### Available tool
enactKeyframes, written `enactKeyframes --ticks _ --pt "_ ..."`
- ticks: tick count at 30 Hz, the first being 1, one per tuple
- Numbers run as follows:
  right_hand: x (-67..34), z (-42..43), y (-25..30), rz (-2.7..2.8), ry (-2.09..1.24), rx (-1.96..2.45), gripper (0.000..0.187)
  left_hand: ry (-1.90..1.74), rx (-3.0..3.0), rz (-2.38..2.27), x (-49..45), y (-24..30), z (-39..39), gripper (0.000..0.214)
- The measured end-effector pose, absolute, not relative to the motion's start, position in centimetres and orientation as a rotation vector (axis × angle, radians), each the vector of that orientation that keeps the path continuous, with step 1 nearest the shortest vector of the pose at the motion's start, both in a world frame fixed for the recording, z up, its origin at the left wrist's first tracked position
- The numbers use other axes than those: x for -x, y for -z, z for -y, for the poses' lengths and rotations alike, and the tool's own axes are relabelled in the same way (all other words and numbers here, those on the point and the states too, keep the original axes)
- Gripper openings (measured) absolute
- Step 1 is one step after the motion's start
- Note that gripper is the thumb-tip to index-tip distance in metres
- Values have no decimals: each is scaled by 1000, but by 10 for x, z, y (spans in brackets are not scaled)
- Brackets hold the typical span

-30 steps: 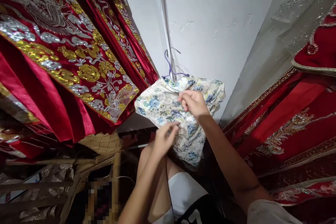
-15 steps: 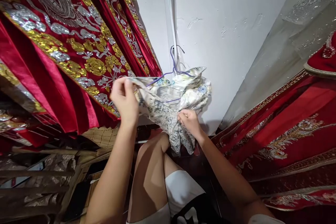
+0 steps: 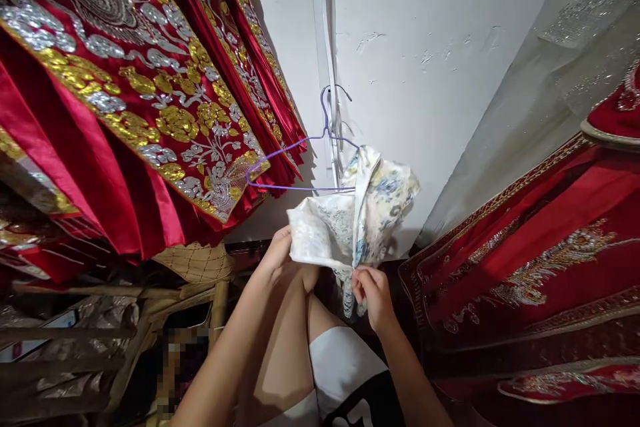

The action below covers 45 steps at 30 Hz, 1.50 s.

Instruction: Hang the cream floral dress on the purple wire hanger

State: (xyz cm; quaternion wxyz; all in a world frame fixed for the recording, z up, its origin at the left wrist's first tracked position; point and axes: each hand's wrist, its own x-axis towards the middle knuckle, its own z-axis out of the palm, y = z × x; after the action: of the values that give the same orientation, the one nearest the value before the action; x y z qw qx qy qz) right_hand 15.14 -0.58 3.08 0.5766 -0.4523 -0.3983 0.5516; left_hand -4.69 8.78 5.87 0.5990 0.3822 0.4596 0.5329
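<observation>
A white floral-print garment (image 3: 387, 207) hangs by its right shoulder from a purple wire hanger (image 3: 285, 149). The hanger's left arm is bare, and its hook sits on a white upright strip on the wall. My left hand (image 3: 281, 248) is closed on the loose left part of the garment, below the bare hanger arm; its fingertips are partly hidden behind the cloth. My right hand (image 3: 369, 283) pinches the garment's front edge at the lower middle. Between my hands the cloth opens out and its inside shows.
Red robes with gold and silver sequins (image 3: 185, 123) hang at the left. At the right are a red beaded garment (image 3: 530, 280) and sheer glittery fabric (image 3: 545, 73). A bamboo chair frame (image 3: 219, 300) stands lower left, and a phone (image 3: 40, 333) lies behind slats.
The garment's left shoulder has come off the hanger, baring its left arm. My left hand has moved down and right with the cloth; my right hand has lowered.
</observation>
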Motion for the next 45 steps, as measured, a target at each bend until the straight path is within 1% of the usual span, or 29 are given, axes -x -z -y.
enactKeyframes --ticks 4,7,10,12,14,17,18,19,21,23,25,27,29,31,32,34,35,38,40,43,45 --pt "-164 9 -18 1041 -1294 1152 37 -1148 -1186 -912 38 -99 -69 37" --pt "-170 -1 -26 1014 -1160 1167 41 -1186 -1420 -775 25 -129 -41 36" --pt "-172 -7 -45 1018 -1074 1069 36 -1109 -1701 -677 10 -148 -11 32" --pt "-173 -7 -59 1053 -1077 1019 35 -1050 -1828 -635 1 -155 2 28" --pt "-173 -4 -71 1084 -1189 951 44 -1043 -1883 -652 -5 -156 6 25" --pt "-172 1 -84 1105 -1510 786 70 -1096 -1893 -789 -9 -149 -2 23" --pt "-173 2 -88 1125 -1583 759 73 -1113 -1890 -834 -9 -144 -7 22" --pt "-174 2 -91 1171 -1625 766 69 -1116 -1879 -856 -8 -139 -13 22" --pt "-181 1 -100 1387 -1625 822 46 -1056 -1832 -848 -5 -125 -23 31" --pt "-192 -5 -112 1698 -1558 868 25 -908 -1792 -830 0 -110 -29 42" --pt "-208 -17 -126 1897 -1389 942 17 -732 -1799 -865 6 -97 -31 55" --pt "-224 -35 -140 1854 -1142 1087 15 -592 -1854 -910 15 -90 -29 58" --pt "-236 -61 -151 1675 -889 1165 12 -528 -1948 -978 27 -91 -28 51" --pt "-239 -93 -155 1545 -707 1098 7 -511 -2091 -1125 38 -99 -27 41" --pt "-236 -110 -154 1513 -657 1044 14 -501 -2164 -1233 43 -104 -27 36" --pt "-222 -144 -147 1501 -653 965 31 -459 -2261 -1440 50 -115 -26 28" --pt "-214 -159 -142 1508 -680 962 32 -442 -2279 -1517 52 -118 -25 25" --pt "-197 -188 -125 1575 -765 1008 19 -508 -2244 -1609 58 -121 -26 18" --pt "-198 -192 -118 1612 -778 1020 14 -575 -2189 -1628 67 -118 -31 13" --pt "-218 -178 -118 1691 -748 1024 9 -685 -2110 -1707 90 -116 -47 21" --pt "-235 -163 -126 1780 -705 1038 11 -882 -2053 -1772 106 -121 -61 25"
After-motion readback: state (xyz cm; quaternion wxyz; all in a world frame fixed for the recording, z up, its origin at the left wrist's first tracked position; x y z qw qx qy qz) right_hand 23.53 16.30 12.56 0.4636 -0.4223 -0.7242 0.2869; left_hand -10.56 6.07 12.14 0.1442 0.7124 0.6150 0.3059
